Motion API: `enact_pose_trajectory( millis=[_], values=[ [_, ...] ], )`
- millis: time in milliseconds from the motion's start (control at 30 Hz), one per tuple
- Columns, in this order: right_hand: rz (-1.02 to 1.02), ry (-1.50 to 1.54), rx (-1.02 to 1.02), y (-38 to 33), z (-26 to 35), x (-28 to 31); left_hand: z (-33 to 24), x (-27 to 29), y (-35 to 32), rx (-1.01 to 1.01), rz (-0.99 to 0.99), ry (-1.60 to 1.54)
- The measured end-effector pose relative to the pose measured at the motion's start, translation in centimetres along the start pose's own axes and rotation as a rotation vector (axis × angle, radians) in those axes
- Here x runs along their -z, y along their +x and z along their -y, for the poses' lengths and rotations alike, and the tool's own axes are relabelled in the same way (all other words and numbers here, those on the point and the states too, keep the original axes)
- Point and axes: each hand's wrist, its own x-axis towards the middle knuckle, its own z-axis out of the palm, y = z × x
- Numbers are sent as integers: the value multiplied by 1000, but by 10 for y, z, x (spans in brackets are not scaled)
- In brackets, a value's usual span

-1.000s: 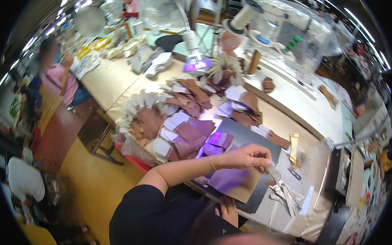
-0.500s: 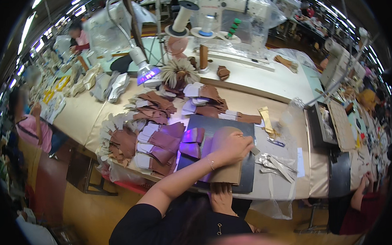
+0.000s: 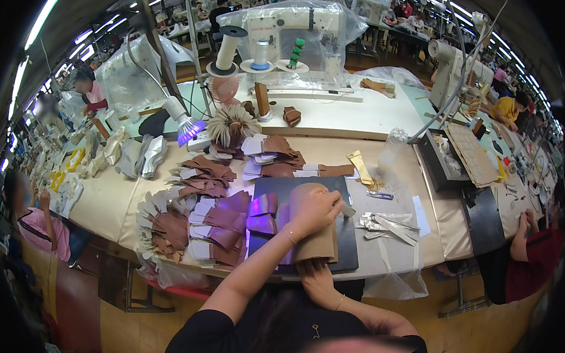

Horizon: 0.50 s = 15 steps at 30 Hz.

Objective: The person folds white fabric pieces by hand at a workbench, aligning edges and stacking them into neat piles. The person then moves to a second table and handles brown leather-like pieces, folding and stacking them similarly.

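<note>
A brown leather piece (image 3: 316, 246) with a rounded far end lies over a dark board (image 3: 346, 256) at the table's front edge. My left hand (image 3: 320, 211) rests across its top, fingers bent around a small grey block (image 3: 348, 210) at the board's right side. My right hand (image 3: 317, 281) holds the near edge of the leather from below; its fingertips are hidden under it. Left of the leather, two shiny brown pieces (image 3: 261, 214) lie on the board in purple light. Stacked brown pieces with pale linings (image 3: 218, 220) lie farther left.
A lit lamp (image 3: 189, 127) hangs over the stacks. Right of the board lie a small blue cutter (image 3: 379, 195), pale strips (image 3: 388, 225) and a black box (image 3: 442, 160). Behind stands a plastic-covered sewing machine (image 3: 298, 40) with thread spools. Co-workers sit on both sides.
The view has levelled and shifted, so the table sits farther left and my right forearm shows more. Both hands stay on the leather piece, with little visible movement over it.
</note>
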Motion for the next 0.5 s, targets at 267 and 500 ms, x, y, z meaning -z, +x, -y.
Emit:
enact_pose_trajectory(
  millis=[267,500],
  values=[
    [-25,96,147,-24,5,35,-1,1,3,-3,7,-38],
    [71,529,213,-39,-30,111,-1,1,-2,-42,-61,-87]
  ],
)
